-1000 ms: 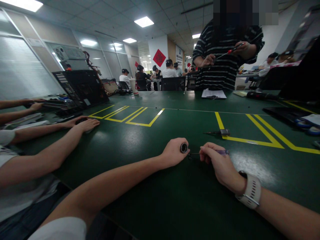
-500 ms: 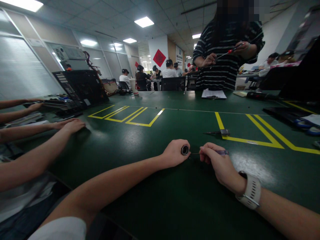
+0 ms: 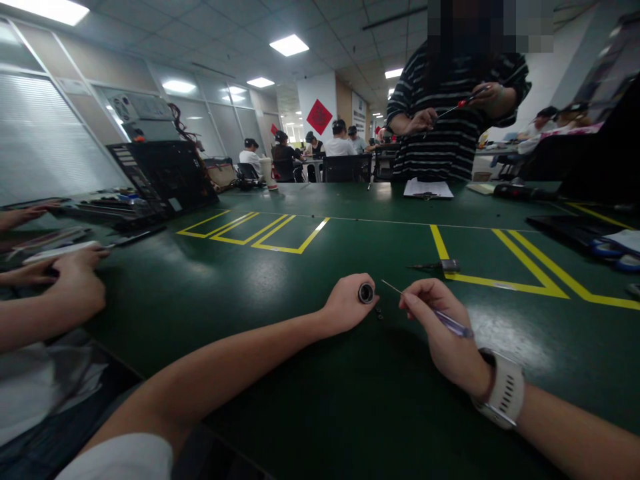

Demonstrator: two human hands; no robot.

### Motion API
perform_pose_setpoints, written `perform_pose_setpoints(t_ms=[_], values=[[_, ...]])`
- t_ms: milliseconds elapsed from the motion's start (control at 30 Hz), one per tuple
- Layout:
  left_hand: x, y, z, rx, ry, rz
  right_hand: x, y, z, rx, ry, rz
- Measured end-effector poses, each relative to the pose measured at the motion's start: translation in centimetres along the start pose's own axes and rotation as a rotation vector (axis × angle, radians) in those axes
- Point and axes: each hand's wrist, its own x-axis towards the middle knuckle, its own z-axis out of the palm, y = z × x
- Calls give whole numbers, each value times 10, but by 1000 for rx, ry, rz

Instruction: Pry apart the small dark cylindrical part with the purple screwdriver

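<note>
My left hand (image 3: 346, 303) is wrapped round a dark cylindrical part (image 3: 366, 293), whose round open end faces up toward me. Pinched in my right hand (image 3: 435, 317) is a thin screwdriver (image 3: 453, 324) with a translucent purple handle; its bare tip points up and left, a little apart from the cylinder. A couple of tiny dark pieces (image 3: 379, 313) lie on the green table (image 3: 300, 400) between my hands. Beyond my right hand rests a dark pointed tool with a thick cylindrical end (image 3: 450, 265), across the yellow tape.
A person in a striped top (image 3: 435, 147) stands across the table behind a clipboard (image 3: 428, 189). At the left are another person's hands (image 3: 77, 273) and a black computer case (image 3: 160, 177). Blue-handled scissors (image 3: 615, 252) lie at the right. Yellow tape (image 3: 277, 249) marks the tabletop.
The screwdriver's tip has lifted and tilted away from beside the cylinder, with its handle dropping rightward. My left hand has shifted slightly. The neighbour's hands at the left have drawn back.
</note>
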Motion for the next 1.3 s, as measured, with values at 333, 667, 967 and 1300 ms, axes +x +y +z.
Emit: perform_pose_setpoints(t_ms=[333,667,967,1300], values=[[0,-3,3,-18,42,43,-3,-12,5,-176,-245,-140],[0,-3,3,6,-30,83,-6,-8,6,-254,-329,-304],[-1,-3,2,70,-3,87,-4,-8,6,-227,-274,-115],[-1,-6,3,66,-15,110,-5,-12,6,-141,-249,-106]])
